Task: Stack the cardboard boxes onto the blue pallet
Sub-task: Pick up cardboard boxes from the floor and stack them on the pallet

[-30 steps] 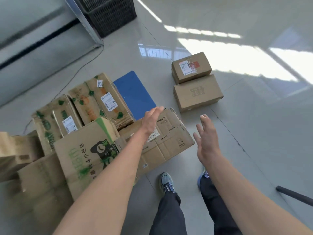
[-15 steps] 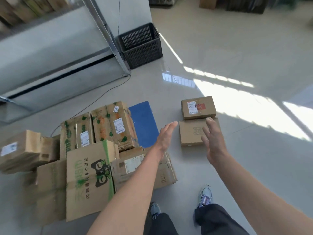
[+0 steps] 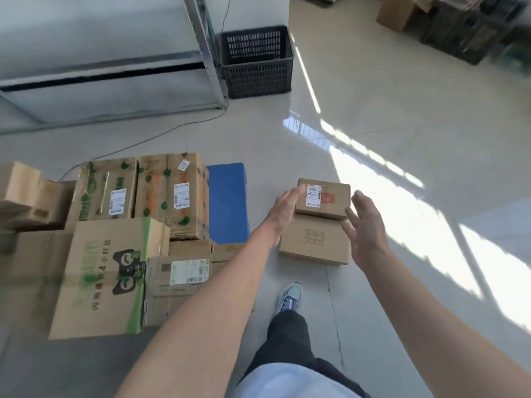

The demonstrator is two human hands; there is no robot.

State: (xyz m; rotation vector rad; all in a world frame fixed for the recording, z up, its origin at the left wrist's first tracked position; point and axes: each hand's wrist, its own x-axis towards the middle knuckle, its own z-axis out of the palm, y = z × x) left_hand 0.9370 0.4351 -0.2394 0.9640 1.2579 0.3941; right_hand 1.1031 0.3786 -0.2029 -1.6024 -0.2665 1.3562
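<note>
Hands [image 3: 283,215] nearer the labelled box [image 3: 334,209]

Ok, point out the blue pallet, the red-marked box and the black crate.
blue pallet [image 3: 227,202]: head view, bare top surface.
red-marked box [image 3: 334,206]: head view, top face beside the label.
black crate [image 3: 255,73]: head view, front mesh wall.

pallet [image 3: 227,202]: blue, flat on the floor at centre; a bare strip shows between the leaf boxes and the two right boxes.
leaf boxes [image 3: 172,196]: two brown cartons with green leaf prints and white labels, side by side, just left of the bare strip.
cat box [image 3: 106,277]: large, with a green stripe and a black cat print, near left.
labelled box [image 3: 330,209]: small, closed, white label and red mark on top, right of the pallet.
plain box [image 3: 314,239]: closed, faint print on top, touching the labelled box's near side.
</note>
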